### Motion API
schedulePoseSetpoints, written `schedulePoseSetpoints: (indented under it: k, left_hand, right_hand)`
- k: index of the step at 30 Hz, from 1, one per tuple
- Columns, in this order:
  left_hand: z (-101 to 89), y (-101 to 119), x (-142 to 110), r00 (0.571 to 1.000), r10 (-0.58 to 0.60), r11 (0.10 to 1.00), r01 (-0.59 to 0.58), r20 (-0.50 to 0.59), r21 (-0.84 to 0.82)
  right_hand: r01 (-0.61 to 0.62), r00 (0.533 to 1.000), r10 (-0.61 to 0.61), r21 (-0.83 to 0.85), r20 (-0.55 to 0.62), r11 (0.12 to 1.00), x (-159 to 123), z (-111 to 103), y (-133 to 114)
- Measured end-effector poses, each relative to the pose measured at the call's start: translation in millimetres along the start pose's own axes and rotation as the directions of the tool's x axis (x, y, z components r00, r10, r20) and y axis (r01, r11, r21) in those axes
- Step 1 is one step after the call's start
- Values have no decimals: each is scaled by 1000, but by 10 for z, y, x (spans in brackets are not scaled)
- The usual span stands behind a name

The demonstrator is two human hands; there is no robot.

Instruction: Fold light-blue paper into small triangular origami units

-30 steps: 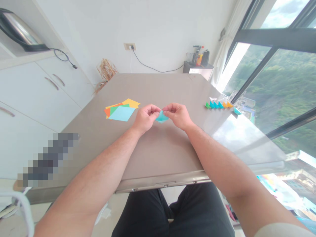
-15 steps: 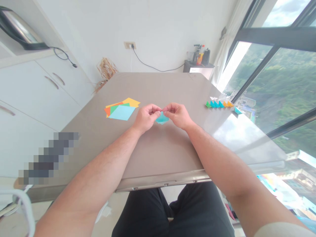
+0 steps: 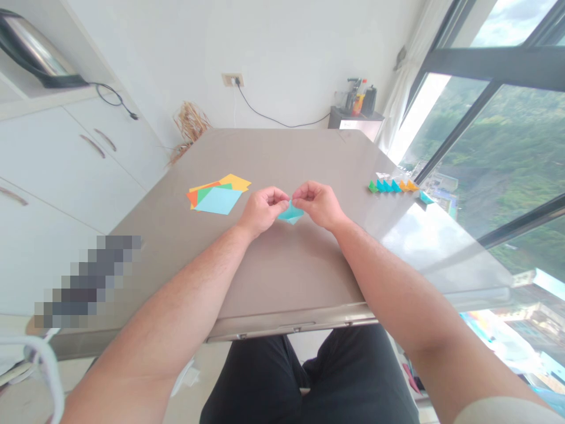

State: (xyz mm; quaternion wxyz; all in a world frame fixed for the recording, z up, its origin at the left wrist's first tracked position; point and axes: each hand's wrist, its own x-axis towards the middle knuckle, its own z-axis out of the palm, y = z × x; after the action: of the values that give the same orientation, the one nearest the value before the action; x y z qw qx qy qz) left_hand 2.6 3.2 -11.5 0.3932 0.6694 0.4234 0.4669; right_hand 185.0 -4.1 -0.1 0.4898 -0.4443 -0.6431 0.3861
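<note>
Each grip (image 3: pixel 263 211) (image 3: pixel 318 206) partly hides turquoise paper (image 3: pixel 291 216).

Folded paper (image 3: pixel 290 217) recorded as turquoise, paler toward its lower tip. The uppermost sheet (image 3: pixel 218 201) is plain pale blue; beneath it show a green sheet (image 3: pixel 206 193), an orange sheet (image 3: pixel 193 198) and a yellow sheet (image 3: pixel 236 182). Row of small pieces: one green piece (image 3: pixel 373 187), three blue pieces (image 3: pixel 387 186), two orange pieces (image 3: pixel 408 186). Separate piece (image 3: pixel 426 198): turquoise. Tabletop (image 3: pixel 282 277): uniform grey-brown. Trousers (image 3: pixel 253 377): black. Kettle (image 3: pixel 39 48): silver and black. Cabinet doors (image 3: pixel 48 171): white.
</note>
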Motion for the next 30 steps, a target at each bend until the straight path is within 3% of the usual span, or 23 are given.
schedulePoseSetpoints:
  k: [20,30]
  left_hand:
    - [-4,-27,7,997,-81,997,81,10,3]
    - [-2,-31,11,997,-71,996,69,24,64]
  right_hand:
    - [-5,1000,5,-103,-2,995,26,-2,49]
    - [52,998,-57,-227,-14,973,12,15,70]
